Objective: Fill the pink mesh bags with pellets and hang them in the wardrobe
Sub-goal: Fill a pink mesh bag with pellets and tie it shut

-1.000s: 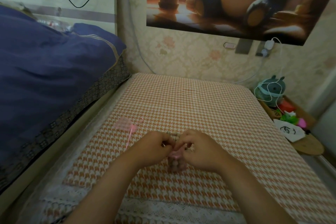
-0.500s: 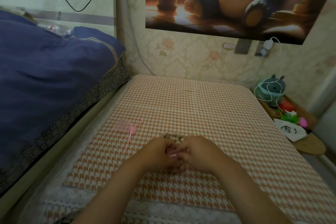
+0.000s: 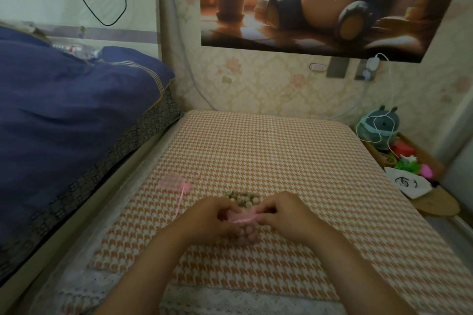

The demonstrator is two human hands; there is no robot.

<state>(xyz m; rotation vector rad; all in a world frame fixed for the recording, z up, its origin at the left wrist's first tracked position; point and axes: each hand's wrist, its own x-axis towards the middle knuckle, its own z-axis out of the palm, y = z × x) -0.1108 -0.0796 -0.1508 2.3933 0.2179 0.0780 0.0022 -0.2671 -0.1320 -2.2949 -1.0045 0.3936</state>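
A pink mesh bag (image 3: 242, 220) holding round beige pellets hangs between my two hands over the checked cloth. My left hand (image 3: 210, 217) pinches its left top edge, and my right hand (image 3: 284, 215) pinches the right top edge, stretching the pink rim between them. Just beyond my hands lies a small heap of loose pellets (image 3: 242, 198). A second pink mesh bag (image 3: 172, 181), flat with a trailing pink ribbon, lies on the cloth to the left.
The orange-and-white checked cloth (image 3: 268, 151) covers a low table against the wall. A dark blue quilt (image 3: 64, 115) on a bed rises at the left. A wooden stand at right holds a plush toy (image 3: 381, 126), white cable and small items.
My hands have moved slightly apart and the bag's pink rim now shows stretched between them. The heap of pellets behind my hands has come into view.
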